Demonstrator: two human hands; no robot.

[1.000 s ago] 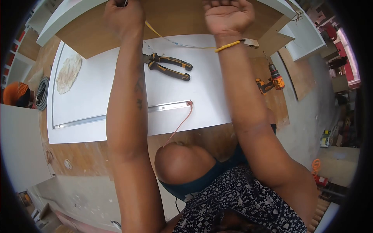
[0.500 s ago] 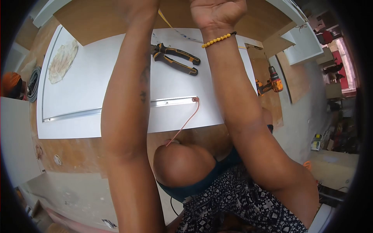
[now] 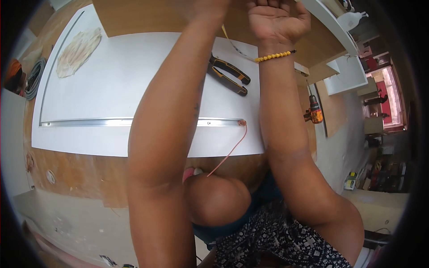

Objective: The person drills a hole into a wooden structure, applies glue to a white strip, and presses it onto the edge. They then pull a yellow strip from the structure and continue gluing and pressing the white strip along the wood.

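Note:
My left hand (image 3: 205,8) is at the top edge, blurred and partly cut off, in front of the brown panel (image 3: 147,20). What its fingers do is hidden. My right hand (image 3: 280,21) is raised to its right, palm facing me, fingers apart and bent at the frame edge, with nothing visible on the palm. A thin yellow and white strip (image 3: 237,49), like a measuring tape, runs down between my arms and behind my right wrist. Black and yellow pliers (image 3: 230,80) lie on the white board (image 3: 111,94), their jaws hidden by my left forearm.
A metal rail (image 3: 89,122) runs along the board, with a pink cord (image 3: 230,154) at its right end. A crumpled cloth (image 3: 79,52) lies at the left. An orange and black drill (image 3: 314,111) rests at the right. Coiled grey hose (image 3: 35,80) sits far left.
My left hand has shifted right relative to the pliers. My right hand has come lower in view, showing more palm and fingers. The whole view has shifted slightly; pliers and rail stay put on the board.

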